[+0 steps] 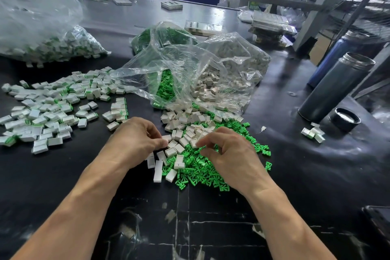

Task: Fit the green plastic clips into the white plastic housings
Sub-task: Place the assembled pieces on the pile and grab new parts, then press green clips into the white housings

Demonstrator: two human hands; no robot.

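Observation:
A heap of loose green plastic clips (202, 170) lies on the dark table in front of me, mixed with several white plastic housings (185, 124). My left hand (135, 139) hovers at the heap's left edge, its curled fingers pinching a white housing (166, 138). My right hand (223, 150) sits over the green clips with fingers bent, fingertips touching a white housing (193, 142); what lies under its palm is hidden. A spread of housings with green clips fitted (54, 107) covers the table to the left.
A torn clear bag (190, 78) spills clips and housings behind the heap. A fuller bag (42, 34) sits far left. Two metal flasks (335, 88) and a black lid (345, 119) stand to the right. A few white pieces (313, 133) lie near the lid.

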